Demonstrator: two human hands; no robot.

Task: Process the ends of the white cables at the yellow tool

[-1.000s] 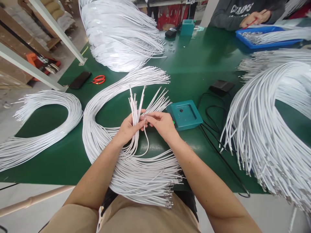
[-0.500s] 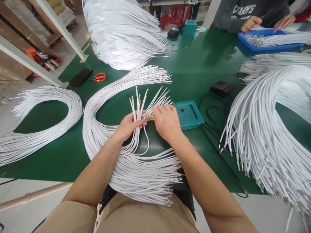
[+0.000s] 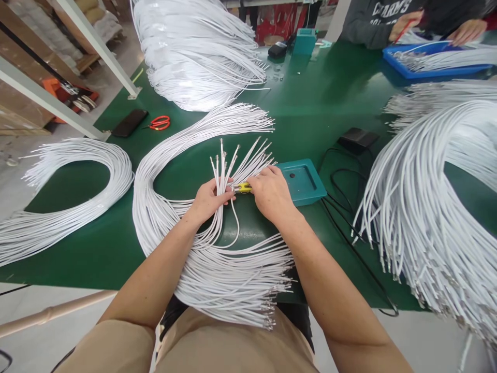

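A small bunch of white wires is gripped upright in the left hand, thumb laid across it, and a yellow-handled tool is held in the right hand. The tool's tip is brought up against the left thumb and the bunch; how wide its jaws stand cannot be told.

If the tip slips, the left thumb could be nicked, since it is set right beside it. A neighbouring wire might be caught too, so closely are the strands packed. Should the left hold be loosened, the bunch could be spread out, and the single looped wire just below the grip could be snagged.

Behind the grip, a fan of wire ends is spread close to the tool, and room there is limited. The left side is ringed by a wire coil, whose loose ends are gathered on the near side. To the right, beyond the right hand, a teal box and black cables are placed; farther left and behind, red-handled scissors are laid.
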